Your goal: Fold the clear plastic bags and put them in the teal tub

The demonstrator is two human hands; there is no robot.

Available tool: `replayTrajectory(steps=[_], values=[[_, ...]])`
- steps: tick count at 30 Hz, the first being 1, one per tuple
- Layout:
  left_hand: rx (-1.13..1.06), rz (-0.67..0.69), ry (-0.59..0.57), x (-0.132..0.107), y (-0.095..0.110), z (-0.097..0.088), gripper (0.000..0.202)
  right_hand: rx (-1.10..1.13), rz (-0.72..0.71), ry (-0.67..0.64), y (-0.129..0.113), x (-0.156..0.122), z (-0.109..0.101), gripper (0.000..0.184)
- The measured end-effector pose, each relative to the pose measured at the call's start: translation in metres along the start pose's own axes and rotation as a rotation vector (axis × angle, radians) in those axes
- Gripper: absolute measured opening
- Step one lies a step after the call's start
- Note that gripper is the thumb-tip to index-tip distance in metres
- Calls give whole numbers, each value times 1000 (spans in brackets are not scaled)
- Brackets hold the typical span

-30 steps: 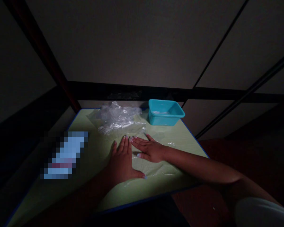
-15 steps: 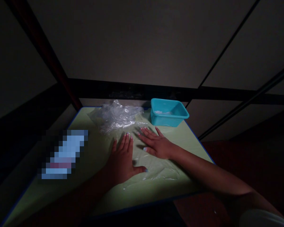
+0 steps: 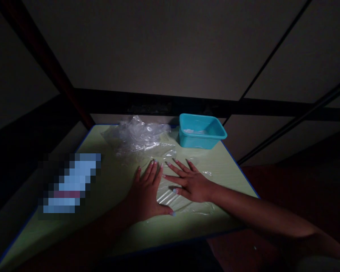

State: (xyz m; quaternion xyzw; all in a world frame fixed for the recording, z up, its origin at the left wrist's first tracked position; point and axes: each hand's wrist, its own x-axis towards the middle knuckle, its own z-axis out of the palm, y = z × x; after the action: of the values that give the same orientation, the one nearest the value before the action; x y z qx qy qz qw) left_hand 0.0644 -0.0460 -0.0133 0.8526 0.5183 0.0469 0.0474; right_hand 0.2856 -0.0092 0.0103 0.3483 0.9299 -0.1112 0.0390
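A thin clear plastic bag lies spread out on the pale green table, wrinkled between my hands. My left hand rests flat on its left side, thumb stretched to the right and the other fingers pointing away from me. On the right part of the plastic, my right hand is laid palm down with its fingers spread. Neither hand grips anything. Just beyond my fingertips sits a crumpled heap of clear plastic bags.
A turquoise plastic basket with something whitish inside stands at the table's far right corner. Toward the left edge lies a pixelated bluish object. Blue edging runs round the table, and a panelled wall rises behind it.
My right hand has slid slightly toward me over the plastic and its fingers have spread wider. Lines of creases now show in the plastic between the hands. The view has shifted a little.
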Motion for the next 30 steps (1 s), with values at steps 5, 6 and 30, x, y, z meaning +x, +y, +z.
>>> replayTrajectory(steps=[5, 6, 30], values=[[-16, 10, 36, -1, 0, 1, 137, -55, 175, 85, 40, -24, 2, 57], [-22, 11, 36, -1, 0, 1, 138, -67, 193, 96, 47, -28, 3, 57], [-12, 62, -76, 8, -13, -7, 125, -71, 269, 78, -17, -71, 16, 66]])
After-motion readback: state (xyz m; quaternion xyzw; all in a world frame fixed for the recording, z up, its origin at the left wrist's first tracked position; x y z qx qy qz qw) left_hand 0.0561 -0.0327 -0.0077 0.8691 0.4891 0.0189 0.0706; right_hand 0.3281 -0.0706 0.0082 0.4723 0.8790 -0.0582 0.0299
